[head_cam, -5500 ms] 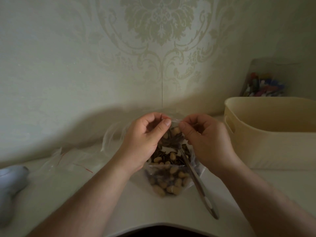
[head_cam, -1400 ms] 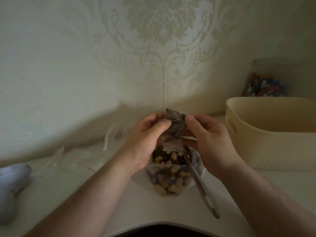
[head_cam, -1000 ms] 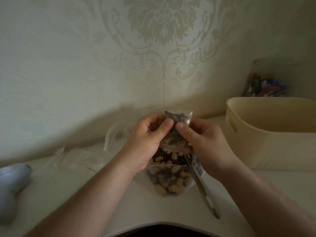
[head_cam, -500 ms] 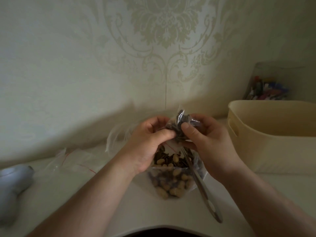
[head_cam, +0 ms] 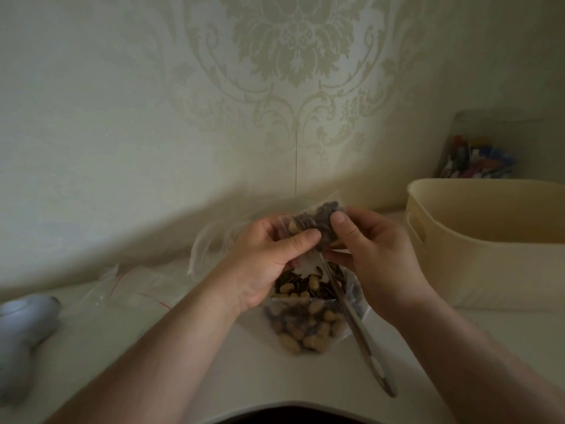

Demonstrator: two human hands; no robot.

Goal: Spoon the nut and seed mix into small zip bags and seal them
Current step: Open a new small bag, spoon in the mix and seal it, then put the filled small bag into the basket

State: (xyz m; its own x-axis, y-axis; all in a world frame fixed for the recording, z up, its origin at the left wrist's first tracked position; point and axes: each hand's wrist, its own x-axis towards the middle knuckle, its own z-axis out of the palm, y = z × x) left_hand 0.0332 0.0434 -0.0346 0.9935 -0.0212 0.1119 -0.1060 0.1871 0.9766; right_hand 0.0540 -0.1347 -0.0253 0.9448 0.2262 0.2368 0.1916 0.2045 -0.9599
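Note:
A small clear zip bag filled with dark seeds and pale nuts is held up over the table between both hands. My left hand pinches its left side with thumb and fingers. My right hand pinches its right side, thumb on top. Below them lies the large open bag of nut and seed mix. A metal spoon sticks out of that bag, handle pointing to the front right.
A cream plastic basket stands at the right, with a jar of coloured items behind it. Empty clear zip bags lie at the left by the wall. A pale grey object sits at the far left.
Since 5.5 s ago the small bag was lifted off the big bag and turned between my fingers. In the last half second it tilted a little, my grips staying on.

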